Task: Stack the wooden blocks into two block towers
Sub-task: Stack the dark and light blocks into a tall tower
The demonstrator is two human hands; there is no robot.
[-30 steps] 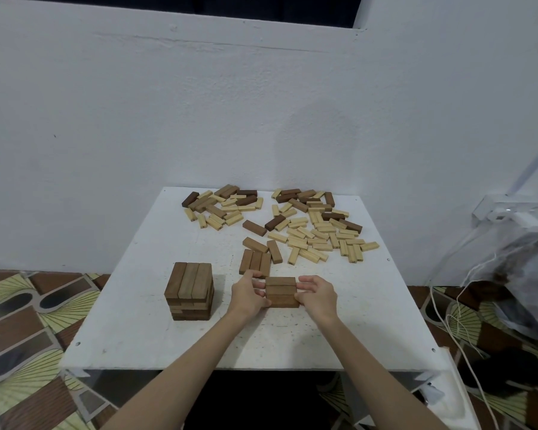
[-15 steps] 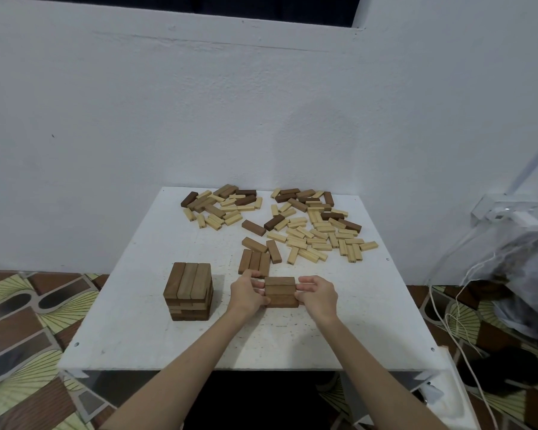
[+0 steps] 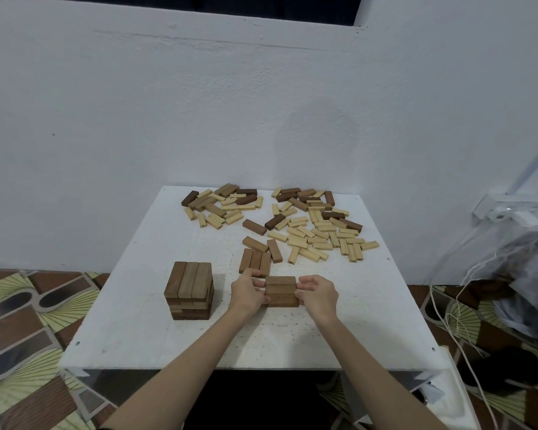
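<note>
The low stack of brown blocks [image 3: 281, 291] is gripped from both sides: the left hand [image 3: 247, 291] is pressed against its left face with curled fingers, and the right hand [image 3: 319, 293] is closed on its right face, thumb and fingers pinching the ends of the blocks. The stack is set near the middle of the white table [image 3: 137, 346], toward the near edge, and its top layer is laid crosswise.

Just beyond the left hand, three brown blocks [image 3: 255, 262] are laid side by side flat on the table, with two more brown blocks [image 3: 264, 248] touching their far end. To the left of the hands, well apart, the taller tower [image 3: 189, 290] is seen standing upright, its top layer made of three blocks pointing away from the near edge.

On the far half of the table, loose pale and dark blocks are scattered in two groups: a smaller heap [image 3: 222, 204] at the far left and a wider spread [image 3: 319, 226] at the far right.

White cables [image 3: 448, 311] are seen hanging to the right of the table above a patterned floor [image 3: 28, 308].
</note>
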